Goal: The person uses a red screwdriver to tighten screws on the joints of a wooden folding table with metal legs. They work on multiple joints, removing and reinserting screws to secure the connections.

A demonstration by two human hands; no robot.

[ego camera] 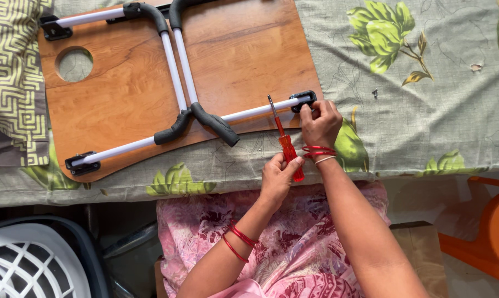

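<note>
Screwdriver (285, 140) in left hand (277, 176) grip, tip up.

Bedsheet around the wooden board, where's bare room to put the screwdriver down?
Free: bedsheet right of the board, apart from a small screw. Crowded: the bracket corner, where the right hand, left hand and screwdriver meet.

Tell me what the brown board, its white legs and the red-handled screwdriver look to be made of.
Brown board: wood or wood-look laminate, smooth and slightly glossy, with visible grain lines.
White legs: likely painted metal tubing, round and evenly shiny, with black foam-like sleeves and black plastic-looking brackets.
Red-handled screwdriver, in the left hand: translucent red plastic handle, thin grey metal shaft.
</note>
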